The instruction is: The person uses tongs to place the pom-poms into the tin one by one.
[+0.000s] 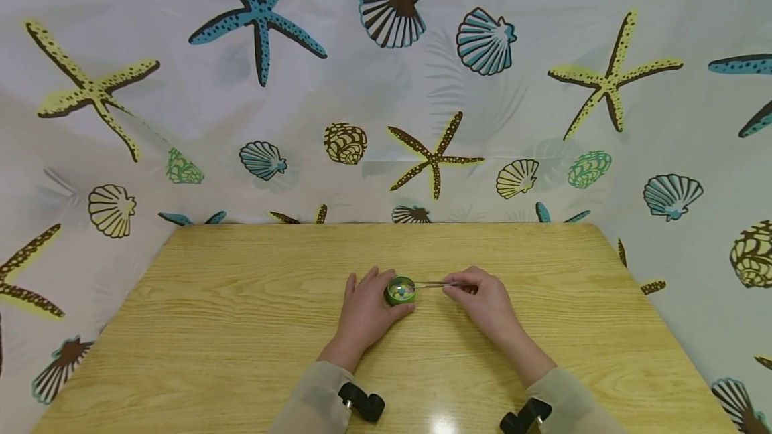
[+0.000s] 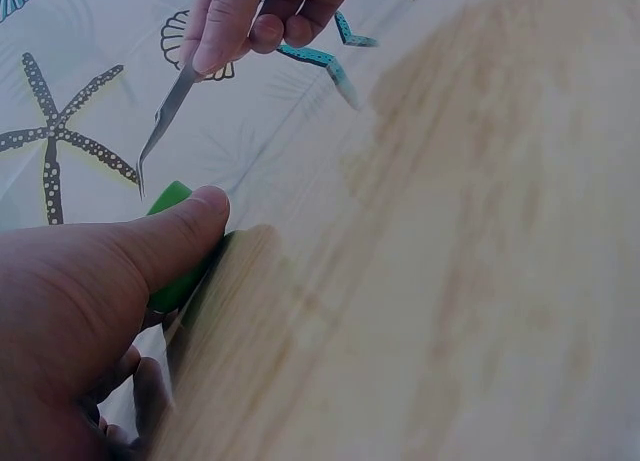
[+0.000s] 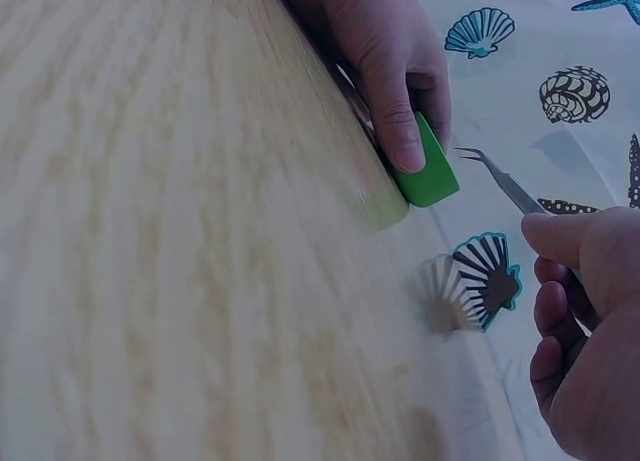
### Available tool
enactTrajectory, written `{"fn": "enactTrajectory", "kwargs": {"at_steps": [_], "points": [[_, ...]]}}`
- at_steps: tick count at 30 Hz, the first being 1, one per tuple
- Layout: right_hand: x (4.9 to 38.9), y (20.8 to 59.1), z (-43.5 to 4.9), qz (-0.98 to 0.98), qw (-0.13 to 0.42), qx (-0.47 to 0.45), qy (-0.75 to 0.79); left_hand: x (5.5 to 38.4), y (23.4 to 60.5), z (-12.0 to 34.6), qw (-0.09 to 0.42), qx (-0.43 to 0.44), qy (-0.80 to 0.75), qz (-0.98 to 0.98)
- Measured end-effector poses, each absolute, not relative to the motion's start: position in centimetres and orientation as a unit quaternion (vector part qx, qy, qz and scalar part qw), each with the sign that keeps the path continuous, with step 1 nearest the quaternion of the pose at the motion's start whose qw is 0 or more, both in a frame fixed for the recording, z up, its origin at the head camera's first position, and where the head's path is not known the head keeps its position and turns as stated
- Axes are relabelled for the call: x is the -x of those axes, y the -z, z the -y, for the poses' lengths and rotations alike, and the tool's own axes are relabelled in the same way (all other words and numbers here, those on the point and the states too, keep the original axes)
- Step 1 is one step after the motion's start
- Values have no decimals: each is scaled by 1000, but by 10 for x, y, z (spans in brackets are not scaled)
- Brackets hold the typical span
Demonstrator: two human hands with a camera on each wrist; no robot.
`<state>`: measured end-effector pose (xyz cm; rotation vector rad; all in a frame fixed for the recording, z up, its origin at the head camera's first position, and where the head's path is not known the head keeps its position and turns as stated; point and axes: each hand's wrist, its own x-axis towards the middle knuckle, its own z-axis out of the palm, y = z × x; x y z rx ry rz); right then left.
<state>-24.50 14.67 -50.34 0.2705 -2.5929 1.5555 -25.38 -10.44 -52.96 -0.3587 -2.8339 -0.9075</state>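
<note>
A small round green cup (image 1: 401, 302) stands on the wooden table, with several small pale and coloured pieces (image 1: 401, 292) inside; their kind is too small to tell. My left hand (image 1: 368, 311) holds the cup from its left side, thumb in front and fingers behind. In my right hand (image 1: 484, 297), thumb and fingers pinch metal tweezers (image 3: 515, 193) with bent, pointed tips. Those tips are slightly apart, at the cup's right rim and just above it. Nothing shows between them. The wrist views show the cup's green side (image 2: 172, 289) but not its contents.
The table (image 1: 241, 286) has a light wood grain. A white cloth (image 1: 362, 86) printed with starfish and shells hangs behind it and along both sides. Each sleeve carries a black wrist device (image 1: 362, 402).
</note>
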Motion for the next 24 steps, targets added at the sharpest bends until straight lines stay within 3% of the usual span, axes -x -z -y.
{"fn": "enactTrajectory", "kwargs": {"at_steps": [24], "points": [[251, 497, -163, 842, 57, -46, -535, 254, 532, 104, 76, 118, 294, 946]]}}
